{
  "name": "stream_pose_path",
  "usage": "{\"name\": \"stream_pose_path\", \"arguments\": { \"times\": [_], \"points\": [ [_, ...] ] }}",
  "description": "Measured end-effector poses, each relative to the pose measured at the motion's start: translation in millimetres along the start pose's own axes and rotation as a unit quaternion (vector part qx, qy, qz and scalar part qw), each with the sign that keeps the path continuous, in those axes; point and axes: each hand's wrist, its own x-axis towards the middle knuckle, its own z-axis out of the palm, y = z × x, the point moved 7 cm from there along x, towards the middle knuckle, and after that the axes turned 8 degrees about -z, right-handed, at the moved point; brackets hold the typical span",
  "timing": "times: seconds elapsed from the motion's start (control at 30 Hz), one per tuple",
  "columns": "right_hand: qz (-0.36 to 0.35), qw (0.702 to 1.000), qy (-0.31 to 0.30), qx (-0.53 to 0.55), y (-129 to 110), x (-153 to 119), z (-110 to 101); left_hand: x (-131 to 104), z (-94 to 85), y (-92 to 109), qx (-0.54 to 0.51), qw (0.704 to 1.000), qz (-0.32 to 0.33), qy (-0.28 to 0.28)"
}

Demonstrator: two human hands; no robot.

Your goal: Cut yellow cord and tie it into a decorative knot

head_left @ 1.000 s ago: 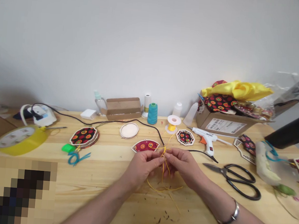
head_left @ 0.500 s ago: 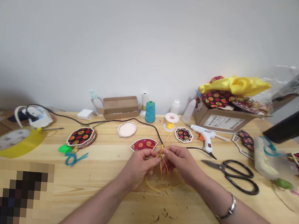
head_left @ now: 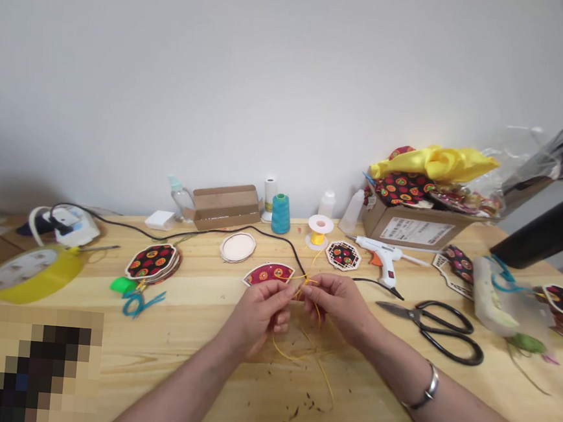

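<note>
Yellow cord runs in loops and loose ends between my two hands and trails down over the wooden table. My left hand pinches it between thumb and fingers. Close against it on the right, my right hand is also closed on the cord, near where the strands cross. Fingers hide part of the crossing. Just behind my left hand lies a fan-shaped red patterned piece with a pale border. A strand leads up toward a spool of yellow cord.
Scissors and a white glue gun lie to the right, before a carton of fabric. At left are stacked patterned pieces and a yellow tape roll. A teal thread cone stands behind; a black cable crosses the table.
Both hands stay close together on the cord. The strands between them have shifted, with fewer hanging in the gap, and my left fingertips have moved slightly up. The view has shifted slightly.
</note>
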Motion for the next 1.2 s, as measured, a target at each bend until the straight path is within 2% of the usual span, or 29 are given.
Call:
{"name": "stream_pose_path", "arguments": {
  "times": [0.17, 0.5, 0.67, 0.87, 1.0, 1.2],
  "points": [
    [0.001, 1.0, 0.013, -0.013, 0, 0, -2, -2, -2.5, 2, 0.019, 1.0, 0.009, 0.006],
    [0.007, 1.0, 0.003, -0.003, 1, -1, 0, -3, 3.3, -4, 0.031, 0.999, -0.027, -0.012],
    [0.015, 1.0, -0.006, 0.006, 0, -2, 3, -3, 2.5, 4, 0.113, 0.993, 0.043, 0.012],
    [0.026, 1.0, 0.002, -0.007, -4, -5, 4, -7, 0.3, 14, 0.265, 0.954, 0.108, 0.089],
    [0.009, 0.999, -0.01, -0.035, -5, -5, 4, -7, 2.2, 13, 0.281, 0.947, 0.132, 0.085],
    [-0.008, 0.996, -0.04, -0.074, -2, -2, 3, -5, 2.8, 13, 0.249, 0.956, 0.124, 0.09]
  ]
}}
